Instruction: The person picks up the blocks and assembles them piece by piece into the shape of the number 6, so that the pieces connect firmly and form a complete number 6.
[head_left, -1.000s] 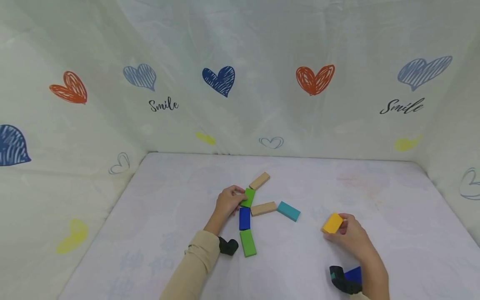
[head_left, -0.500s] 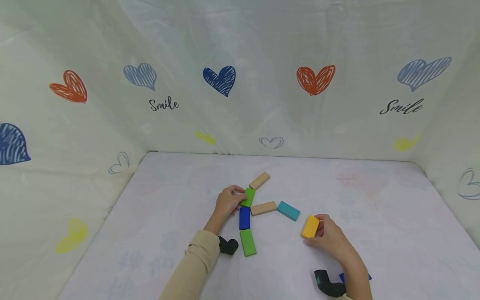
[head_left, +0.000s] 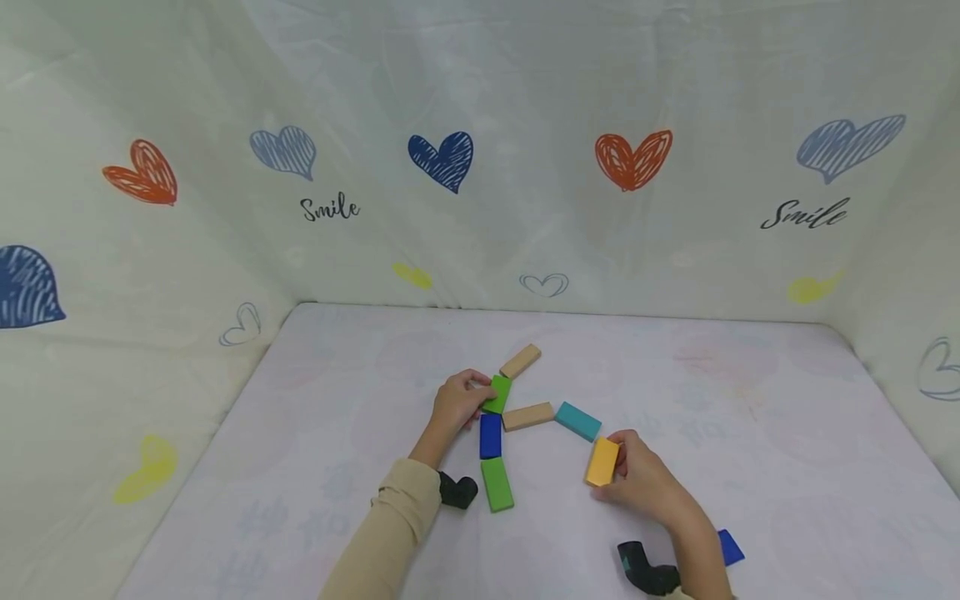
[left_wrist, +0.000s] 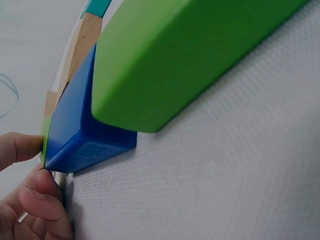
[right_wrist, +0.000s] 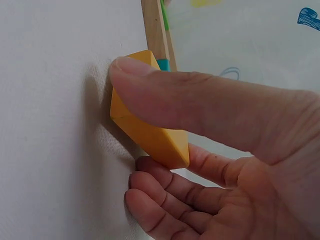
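Note:
My right hand (head_left: pixel 643 479) pinches a yellow wooden block (head_left: pixel 602 462) between thumb and fingers. One end of that block is close to the near corner of a teal block (head_left: pixel 578 422); whether they touch I cannot tell. In the right wrist view the thumb lies across the yellow block (right_wrist: pixel 150 137), with a shadow on the cloth beside it. My left hand (head_left: pixel 456 404) holds the far green block (head_left: pixel 498 393) with its fingertips. A blue block (head_left: pixel 491 436) adjoins that one, and a second green block (head_left: pixel 497 485) follows toward me.
A natural wood block (head_left: pixel 521 361) lies beyond the far green block. Another natural wood block (head_left: pixel 528 416) bridges the blue and teal blocks. Beside my right forearm lies a partly hidden blue piece (head_left: pixel 731 547). White cloth (head_left: pixel 750 467) covers the table, with a printed curtain behind.
My right hand has moved left with the yellow block, bringing it to the teal block's near end and turning it more upright in view. The left hand stays on the far green block.

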